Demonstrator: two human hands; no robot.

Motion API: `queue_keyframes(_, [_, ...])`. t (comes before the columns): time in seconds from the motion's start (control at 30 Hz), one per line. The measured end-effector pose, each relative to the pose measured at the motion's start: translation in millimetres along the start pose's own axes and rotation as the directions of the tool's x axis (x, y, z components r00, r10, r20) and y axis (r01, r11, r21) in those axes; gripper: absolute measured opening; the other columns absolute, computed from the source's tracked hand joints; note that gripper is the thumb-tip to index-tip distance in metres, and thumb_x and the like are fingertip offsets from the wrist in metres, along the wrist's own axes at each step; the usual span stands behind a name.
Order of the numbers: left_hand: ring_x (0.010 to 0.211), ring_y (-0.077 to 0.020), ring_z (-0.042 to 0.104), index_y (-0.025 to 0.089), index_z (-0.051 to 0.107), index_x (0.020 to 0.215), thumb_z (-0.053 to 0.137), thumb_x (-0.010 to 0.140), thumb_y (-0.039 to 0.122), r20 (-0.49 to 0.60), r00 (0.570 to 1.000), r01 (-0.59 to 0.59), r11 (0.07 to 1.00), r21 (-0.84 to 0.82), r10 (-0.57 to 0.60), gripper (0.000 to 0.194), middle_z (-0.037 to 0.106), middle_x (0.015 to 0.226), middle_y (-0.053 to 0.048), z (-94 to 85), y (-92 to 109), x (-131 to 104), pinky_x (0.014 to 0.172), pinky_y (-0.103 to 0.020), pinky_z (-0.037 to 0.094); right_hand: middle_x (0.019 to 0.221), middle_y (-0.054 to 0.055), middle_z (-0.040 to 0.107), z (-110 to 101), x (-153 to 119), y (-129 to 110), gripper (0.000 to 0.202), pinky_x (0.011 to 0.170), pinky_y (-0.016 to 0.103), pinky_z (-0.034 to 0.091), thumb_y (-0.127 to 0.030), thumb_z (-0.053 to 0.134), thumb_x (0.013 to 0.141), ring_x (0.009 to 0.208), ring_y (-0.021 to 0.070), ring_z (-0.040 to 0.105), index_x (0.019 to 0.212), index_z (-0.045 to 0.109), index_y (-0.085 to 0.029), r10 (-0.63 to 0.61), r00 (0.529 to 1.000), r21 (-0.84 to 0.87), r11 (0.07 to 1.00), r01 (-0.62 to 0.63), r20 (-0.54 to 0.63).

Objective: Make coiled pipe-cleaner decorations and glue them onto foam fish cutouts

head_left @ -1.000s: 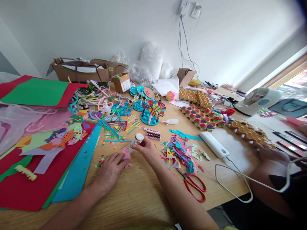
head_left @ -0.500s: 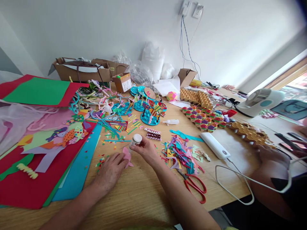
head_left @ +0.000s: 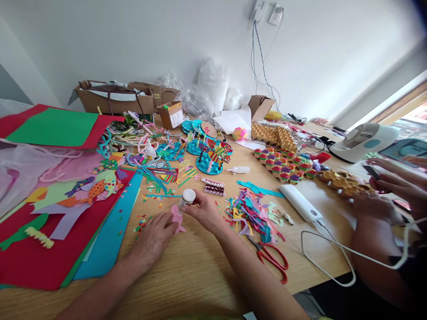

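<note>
Between the fingers and thumb of my right hand (head_left: 205, 211) is a small white bottle (head_left: 187, 200), its round white end facing up. The bottle's lower end sits close over a pink paper fish (head_left: 176, 218); whether they touch I cannot tell. My left hand (head_left: 155, 235) rests on the table with its fingertips on the fish's left edge, and its thumb is hidden. Tiny coloured paper bits (head_left: 142, 224) lie just beyond my left hand. Red-handled scissors (head_left: 271, 258) lie to the right of my right forearm.
Paper scraps (head_left: 255, 213) are heaped right of my hand, near a white power bank (head_left: 300, 202) with a cable. Coloured sheets (head_left: 100, 249) cover the left side. Blue decorated pieces (head_left: 208, 165), a glue bottle (head_left: 238, 170) and painted egg cartons (head_left: 282, 166) lie farther back. Another person's hands (head_left: 396, 180) are at right.
My right hand and the white bottle have shifted very slightly, and the bottle tilts a little more. My left hand stays on the fish. The other person's hands have risen with a dark object.
</note>
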State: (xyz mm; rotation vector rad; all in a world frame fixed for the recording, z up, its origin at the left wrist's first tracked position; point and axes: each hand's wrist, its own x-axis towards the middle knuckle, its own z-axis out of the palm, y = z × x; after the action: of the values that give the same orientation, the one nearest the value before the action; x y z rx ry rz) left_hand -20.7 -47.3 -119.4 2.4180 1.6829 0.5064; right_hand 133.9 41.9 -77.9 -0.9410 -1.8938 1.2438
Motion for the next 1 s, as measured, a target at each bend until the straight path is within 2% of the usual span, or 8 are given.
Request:
queue_keyframes(0.23, [0.097, -0.02, 0.053, 0.026, 0.06, 0.1, 0.039, 0.09, 0.026, -0.039, 0.999, -0.001, 0.999, -0.039, 0.0, 0.024, 0.06, 0.103, -0.005, 5.3, -3.3, -0.1, 0.078, -0.033, 0.043, 0.07, -0.003, 0.059, 2.9, 6.2, 4.1, 0.017, 0.063, 0.024, 0.039, -0.026, 0.068, 0.065, 0.067, 0.0132, 0.052, 0.075, 0.058, -0.017, -0.008, 1.0, -0.054, 0.999, 0.008, 0.0])
queue_keyframes(0.43, [0.097, -0.0202, 0.053, 0.026, 0.061, 0.097, 0.039, 0.089, 0.024, -0.013, 1.0, 0.001, 0.998, -0.062, -0.002, 0.023, 0.061, 0.102, -0.004, -0.2, -0.2, 1.2, 0.079, -0.033, 0.043, 0.07, -0.003, 0.059, 0.3, 1.8, -1.1, 0.016, 0.064, 0.024, 0.039, -0.027, 0.068, 0.066, 0.068, 0.0131, 0.052, 0.075, 0.058, -0.017, -0.005, 0.999, -0.077, 0.997, 0.008, 0.042])
queue_keyframes(0.7, [0.101, -0.0217, 0.051, 0.025, 0.059, 0.101, 0.039, 0.089, 0.024, -0.007, 1.0, 0.009, 0.999, -0.048, -0.009, 0.024, 0.059, 0.107, -0.006, 5.2, -4.2, -0.8, 0.082, -0.036, 0.042, 0.071, -0.002, 0.059, 0.8, -0.1, -2.6, 0.017, 0.063, 0.025, 0.039, -0.027, 0.068, 0.067, 0.069, 0.0138, 0.053, 0.077, 0.058, -0.017, -0.013, 0.999, -0.129, 0.991, 0.02, 0.052])
queue_keyframes(0.83, [0.099, -0.0209, 0.051, 0.024, 0.059, 0.101, 0.036, 0.09, 0.026, 0.006, 1.0, 0.029, 0.997, -0.077, -0.028, 0.025, 0.059, 0.106, -0.006, 4.4, -3.4, -0.1, 0.082, -0.035, 0.042, 0.071, -0.002, 0.06, 2.5, 0.5, 0.4, 0.016, 0.064, 0.025, 0.04, -0.027, 0.068, 0.067, 0.068, 0.0136, 0.053, 0.076, 0.058, -0.018, -0.026, 0.999, -0.119, 0.993, 0.029, 0.027])
queue_keyframes(1.0, [0.099, -0.0207, 0.052, 0.024, 0.06, 0.1, 0.036, 0.09, 0.028, -0.014, 0.999, 0.046, 0.993, -0.113, -0.048, 0.026, 0.06, 0.105, -0.006, 3.9, -2.2, 0.0, 0.082, -0.035, 0.042, 0.074, -0.001, 0.06, 3.5, 0.4, 3.6, 0.019, 0.066, 0.026, 0.041, -0.029, 0.068, 0.067, 0.07, 0.0142, 0.054, 0.079, 0.059, -0.018, -0.022, 0.998, -0.081, 0.996, 0.026, 0.051])
